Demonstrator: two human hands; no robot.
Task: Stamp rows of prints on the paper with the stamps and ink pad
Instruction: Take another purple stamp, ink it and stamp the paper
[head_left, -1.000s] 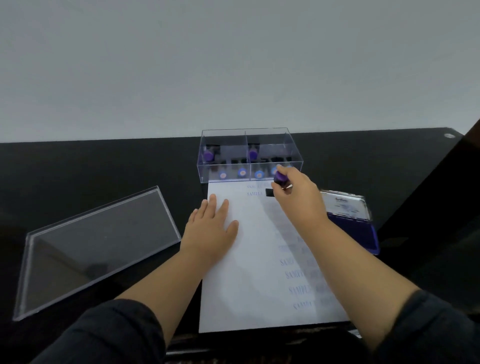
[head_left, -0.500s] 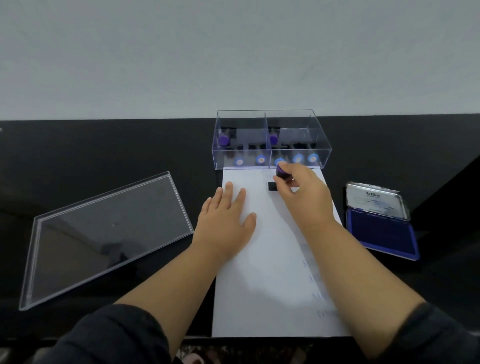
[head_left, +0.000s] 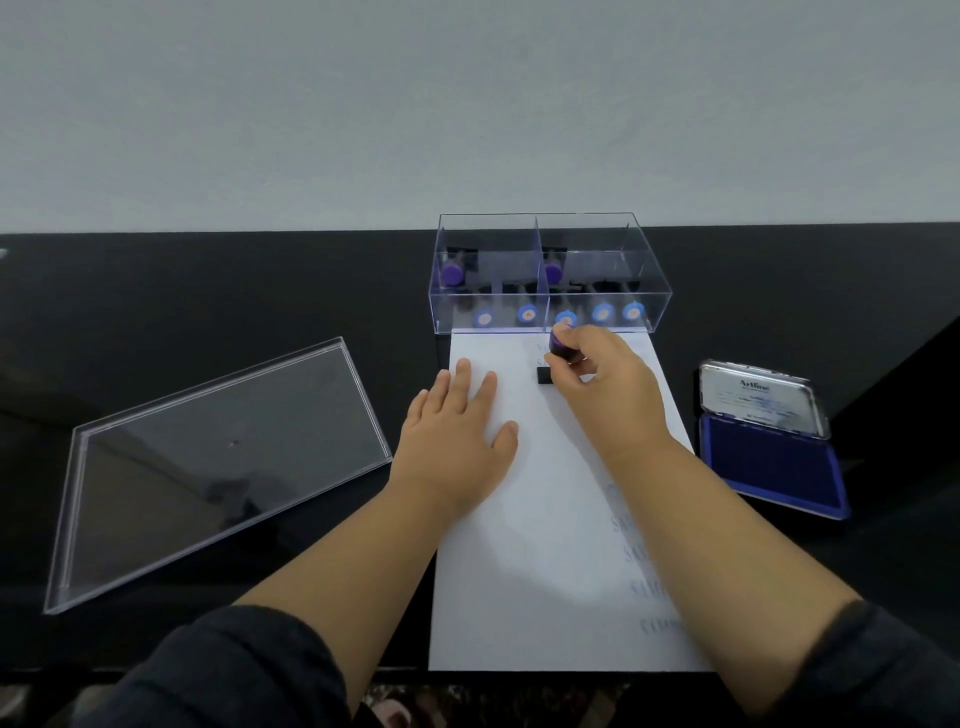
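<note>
Paper: a white sheet of paper (head_left: 524, 545) lies flat on the black desk (head_left: 182, 291), and every place below is told from this sheet.
Left hand: the left hand (head_left: 457, 431) lies flat on the left part of the paper, with its fingers straight and a little spread.
Right hand: the right hand (head_left: 605, 387) is over the top part of the paper, and its fingers pinch a stamp.
Stamp: the small stamp with a purple round top and black base (head_left: 558, 358) stands with its base down on the paper, near the top edge.
Prints: faint blue word prints (head_left: 636, 553) run down the right side of the paper, partly hidden by the right arm.
Box: a clear plastic box with more purple and blue stamps inside (head_left: 545, 280) sits at the top edge of the paper.
Ink pad: an open blue ink pad with a silver lid (head_left: 769, 452) lies on the desk to the right of the paper.
Lid: a clear flat plastic lid (head_left: 208, 467) lies on the desk to the left of the paper.
</note>
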